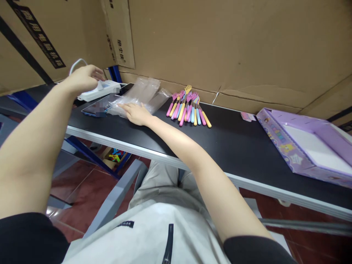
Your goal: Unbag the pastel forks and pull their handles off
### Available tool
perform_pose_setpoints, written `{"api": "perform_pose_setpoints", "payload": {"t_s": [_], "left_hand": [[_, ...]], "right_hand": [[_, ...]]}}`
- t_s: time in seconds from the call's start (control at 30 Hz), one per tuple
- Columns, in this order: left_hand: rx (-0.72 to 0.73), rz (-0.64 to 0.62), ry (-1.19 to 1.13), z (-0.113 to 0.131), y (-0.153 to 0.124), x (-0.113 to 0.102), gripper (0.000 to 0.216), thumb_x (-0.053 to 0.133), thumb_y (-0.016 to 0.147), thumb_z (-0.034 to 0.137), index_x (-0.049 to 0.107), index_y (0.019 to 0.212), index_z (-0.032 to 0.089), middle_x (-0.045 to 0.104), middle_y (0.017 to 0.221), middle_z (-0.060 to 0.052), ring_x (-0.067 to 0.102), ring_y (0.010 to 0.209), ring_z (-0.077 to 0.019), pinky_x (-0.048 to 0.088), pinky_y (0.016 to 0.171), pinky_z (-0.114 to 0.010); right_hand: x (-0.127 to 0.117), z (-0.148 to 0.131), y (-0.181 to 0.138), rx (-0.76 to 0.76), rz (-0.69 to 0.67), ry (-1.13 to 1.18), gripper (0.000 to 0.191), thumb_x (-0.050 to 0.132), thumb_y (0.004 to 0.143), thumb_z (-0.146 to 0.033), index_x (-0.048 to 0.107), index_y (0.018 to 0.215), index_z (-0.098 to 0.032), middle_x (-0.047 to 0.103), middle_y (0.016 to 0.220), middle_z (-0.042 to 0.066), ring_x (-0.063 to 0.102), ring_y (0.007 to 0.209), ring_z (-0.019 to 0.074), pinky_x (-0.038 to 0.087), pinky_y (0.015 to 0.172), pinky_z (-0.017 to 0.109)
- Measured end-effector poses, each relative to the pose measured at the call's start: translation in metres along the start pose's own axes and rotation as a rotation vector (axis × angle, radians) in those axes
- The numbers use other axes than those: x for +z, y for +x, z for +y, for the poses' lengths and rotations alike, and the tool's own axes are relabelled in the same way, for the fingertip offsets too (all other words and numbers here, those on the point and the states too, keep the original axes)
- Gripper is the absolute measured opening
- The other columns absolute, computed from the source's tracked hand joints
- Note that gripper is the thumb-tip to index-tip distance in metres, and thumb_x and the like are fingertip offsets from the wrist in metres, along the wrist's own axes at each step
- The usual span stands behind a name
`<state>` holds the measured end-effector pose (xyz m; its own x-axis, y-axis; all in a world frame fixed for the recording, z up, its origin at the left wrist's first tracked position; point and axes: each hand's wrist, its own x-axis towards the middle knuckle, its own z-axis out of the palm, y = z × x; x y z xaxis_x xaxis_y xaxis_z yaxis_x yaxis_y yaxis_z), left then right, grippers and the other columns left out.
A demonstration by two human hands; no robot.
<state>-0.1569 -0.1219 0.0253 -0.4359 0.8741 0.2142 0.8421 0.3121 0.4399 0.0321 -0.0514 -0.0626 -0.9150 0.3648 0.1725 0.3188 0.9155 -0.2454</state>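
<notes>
My right hand (137, 113) lies palm down on a stack of clear plastic bags (143, 91), its fingers stretched out and apart. Further left, my left hand (86, 76) hovers over a white power strip (103, 90). The left fingers are loosely bent and partly hidden behind the hand; no held thing shows in them. A flat dark glossy device (95, 105) lies partly under the bags. To the right of the bags is a pile of small back scratchers (187, 108) with pink, yellow and blue handles and claw-shaped heads.
A purple printed box tray (297, 146) sits at the right of the black table (231, 146), with a small pink card (247, 116) beside it. Cardboard walls (220, 47) rise behind and at left. Below the table, a carton (111, 157) holds colourful pieces.
</notes>
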Motion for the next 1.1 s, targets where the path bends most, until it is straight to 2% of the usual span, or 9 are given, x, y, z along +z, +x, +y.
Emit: {"api": "perform_pose_setpoints", "payload": {"t_s": [0.17,0.27,0.37,0.53,0.67,0.73,0.83,0.97,1.1], "left_hand": [[0.169,0.163,-0.067,0.049,-0.017,0.004,0.066,0.040,0.081,0.004,0.049,0.146,0.001,0.068,0.140,-0.011,0.063,0.126,-0.0167,0.048,0.106,-0.030],[0.293,0.275,-0.195,0.085,-0.024,0.013,0.056,0.044,0.085,0.007,0.051,0.141,0.002,0.070,0.136,-0.012,0.066,0.122,-0.0161,0.050,0.106,-0.029],[0.360,0.326,-0.306,0.122,-0.027,0.024,0.050,0.049,0.084,0.009,0.060,0.133,0.004,0.075,0.127,-0.012,0.070,0.117,-0.0173,0.053,0.102,-0.027],[0.369,0.163,-0.222,0.188,-0.042,0.045,0.041,0.050,0.090,0.017,0.072,0.125,0.007,0.076,0.125,-0.007,0.069,0.116,-0.0198,0.051,0.102,-0.027],[0.339,-0.134,0.050,0.226,-0.049,0.074,0.043,0.058,0.092,0.034,0.074,0.125,0.013,0.074,0.126,-0.010,0.067,0.123,-0.0301,0.051,0.107,-0.039],[0.300,-0.217,0.144,0.236,-0.049,0.095,0.045,0.064,0.087,0.037,0.074,0.127,0.017,0.074,0.127,-0.012,0.065,0.126,-0.0360,0.051,0.107,-0.045],[0.291,-0.254,0.213,0.239,-0.049,0.125,0.046,0.063,0.085,0.033,0.073,0.125,0.011,0.072,0.127,-0.018,0.064,0.126,-0.0383,0.050,0.108,-0.045],[0.343,-0.179,0.215,0.229,-0.047,0.153,0.052,0.051,0.090,0.031,0.069,0.130,0.003,0.064,0.137,-0.025,0.057,0.134,-0.0408,0.045,0.113,-0.048],[0.363,-0.129,0.114,0.219,-0.037,0.171,0.058,0.044,0.093,0.035,0.063,0.138,0.005,0.053,0.150,-0.025,0.047,0.143,-0.0414,0.043,0.115,-0.052]], "right_hand": [[-0.031,0.003,-0.002,0.008,0.239,0.050,0.055,0.027,0.113,-0.039,0.037,0.163,-0.017,0.040,0.167,0.007,0.036,0.155,0.0192,0.024,0.131,0.049],[-0.059,0.011,-0.015,0.012,0.361,0.052,0.052,0.029,0.113,-0.035,0.046,0.156,-0.011,0.048,0.162,0.005,0.042,0.150,0.0152,0.028,0.129,0.034],[-0.087,0.026,-0.044,0.066,0.426,-0.020,0.044,0.037,0.110,-0.025,0.060,0.143,-0.009,0.059,0.150,0.006,0.052,0.142,0.0162,0.035,0.125,0.031],[-0.126,0.073,-0.118,0.254,0.479,-0.170,0.042,0.036,0.106,-0.023,0.073,0.123,-0.014,0.075,0.119,0.007,0.069,0.116,0.0229,0.051,0.109,0.041],[-0.133,0.112,-0.177,0.375,0.532,-0.217,0.044,0.037,0.106,-0.031,0.076,0.113,-0.011,0.076,0.105,0.012,0.072,0.106,0.0249,0.055,0.101,0.042],[-0.127,0.126,-0.201,0.445,0.533,-0.200,0.047,0.035,0.105,-0.032,0.077,0.112,-0.011,0.077,0.100,0.013,0.074,0.100,0.0254,0.057,0.098,0.043],[-0.115,0.136,-0.226,0.569,0.493,-0.219,0.044,0.038,0.102,-0.029,0.079,0.107,-0.014,0.077,0.098,0.014,0.074,0.097,0.0280,0.057,0.094,0.046],[-0.108,0.133,-0.239,0.643,0.407,-0.309,0.037,0.046,0.096,-0.027,0.081,0.100,-0.017,0.078,0.099,0.015,0.074,0.099,0.0311,0.056,0.093,0.047],[-0.109,0.125,-0.238,0.683,0.354,-0.303,0.039,0.044,0.095,-0.023,0.082,0.104,-0.015,0.078,0.102,0.016,0.073,0.099,0.0309,0.054,0.093,0.046]]}}
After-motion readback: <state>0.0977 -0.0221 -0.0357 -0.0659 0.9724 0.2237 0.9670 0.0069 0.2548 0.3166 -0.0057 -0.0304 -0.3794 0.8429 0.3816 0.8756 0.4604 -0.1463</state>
